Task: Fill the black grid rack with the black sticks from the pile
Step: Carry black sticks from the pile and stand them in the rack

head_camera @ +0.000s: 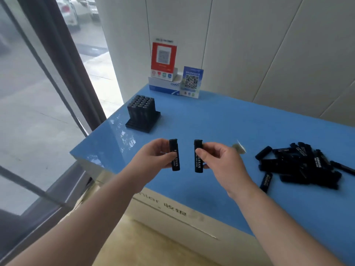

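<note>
Both hands pinch upright sticks — pile (305, 166) cut off right.

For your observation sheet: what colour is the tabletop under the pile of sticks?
Blue: the tabletop under the pile is glossy blue, clearest in the head view.

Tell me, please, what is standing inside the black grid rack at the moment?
The black grid rack holds a tight block of upright black sticks, rows deep. Its near edge looks empty. The slots beneath the sticks are covered.
</note>
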`<control>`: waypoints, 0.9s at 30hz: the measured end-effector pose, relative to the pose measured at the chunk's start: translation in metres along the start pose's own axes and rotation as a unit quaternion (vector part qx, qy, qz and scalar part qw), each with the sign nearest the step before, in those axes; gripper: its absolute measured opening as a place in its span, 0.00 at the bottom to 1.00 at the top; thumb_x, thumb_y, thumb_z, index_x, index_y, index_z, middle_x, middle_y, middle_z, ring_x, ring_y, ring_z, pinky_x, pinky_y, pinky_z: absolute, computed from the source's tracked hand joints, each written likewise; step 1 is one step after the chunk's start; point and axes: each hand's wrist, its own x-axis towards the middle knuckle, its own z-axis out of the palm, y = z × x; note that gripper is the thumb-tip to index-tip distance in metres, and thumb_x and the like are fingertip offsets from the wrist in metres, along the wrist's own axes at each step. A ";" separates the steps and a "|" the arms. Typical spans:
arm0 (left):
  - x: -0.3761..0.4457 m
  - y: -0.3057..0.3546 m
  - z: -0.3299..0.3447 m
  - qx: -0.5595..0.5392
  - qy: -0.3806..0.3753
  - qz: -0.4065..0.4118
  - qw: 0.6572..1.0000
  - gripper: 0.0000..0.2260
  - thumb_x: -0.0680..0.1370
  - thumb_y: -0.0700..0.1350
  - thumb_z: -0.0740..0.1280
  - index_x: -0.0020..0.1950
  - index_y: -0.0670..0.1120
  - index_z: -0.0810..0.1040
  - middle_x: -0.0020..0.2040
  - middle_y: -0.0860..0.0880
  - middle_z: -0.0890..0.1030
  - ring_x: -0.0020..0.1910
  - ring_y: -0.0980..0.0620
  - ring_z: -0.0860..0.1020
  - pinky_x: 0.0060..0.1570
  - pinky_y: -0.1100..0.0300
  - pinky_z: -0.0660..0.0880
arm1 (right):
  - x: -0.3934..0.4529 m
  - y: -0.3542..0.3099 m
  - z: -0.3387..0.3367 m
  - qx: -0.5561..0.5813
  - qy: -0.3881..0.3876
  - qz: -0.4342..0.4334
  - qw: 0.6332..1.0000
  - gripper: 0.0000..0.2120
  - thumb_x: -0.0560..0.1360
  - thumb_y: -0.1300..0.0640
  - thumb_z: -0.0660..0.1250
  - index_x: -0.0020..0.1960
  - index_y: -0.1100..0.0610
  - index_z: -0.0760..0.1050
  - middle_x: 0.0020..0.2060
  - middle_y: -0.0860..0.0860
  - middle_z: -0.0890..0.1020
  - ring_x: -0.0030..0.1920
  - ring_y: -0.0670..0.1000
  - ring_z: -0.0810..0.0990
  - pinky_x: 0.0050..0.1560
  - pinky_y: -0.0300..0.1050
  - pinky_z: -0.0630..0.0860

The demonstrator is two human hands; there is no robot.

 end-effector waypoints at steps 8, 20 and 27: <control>0.004 -0.001 -0.114 0.033 -0.006 0.012 0.999 0.07 0.79 0.38 0.68 0.56 0.44 0.80 0.51 0.46 0.85 0.50 0.46 0.85 0.57 0.47 0.79 | 0.014 -0.008 0.122 0.021 -0.012 -0.002 1.000 0.05 0.78 0.54 0.70 0.52 0.50 0.83 0.45 0.46 0.87 0.47 0.48 0.86 0.52 0.43 0.81; 0.063 0.001 -0.171 0.030 0.016 -0.003 0.999 0.06 0.81 0.41 0.65 0.54 0.42 0.81 0.53 0.37 0.82 0.53 0.41 0.83 0.56 0.49 0.80 | 0.080 -0.008 0.166 0.017 0.008 -0.023 1.000 0.04 0.77 0.58 0.72 0.49 0.50 0.83 0.43 0.49 0.86 0.46 0.52 0.84 0.50 0.49 0.83; 0.104 0.020 -0.197 0.071 0.045 0.006 0.996 0.06 0.80 0.41 0.68 0.53 0.49 0.83 0.46 0.49 0.86 0.47 0.50 0.85 0.59 0.52 0.78 | 0.137 -0.012 0.175 0.037 0.022 -0.001 0.999 0.03 0.78 0.56 0.71 0.51 0.54 0.82 0.44 0.50 0.86 0.46 0.50 0.85 0.51 0.46 0.83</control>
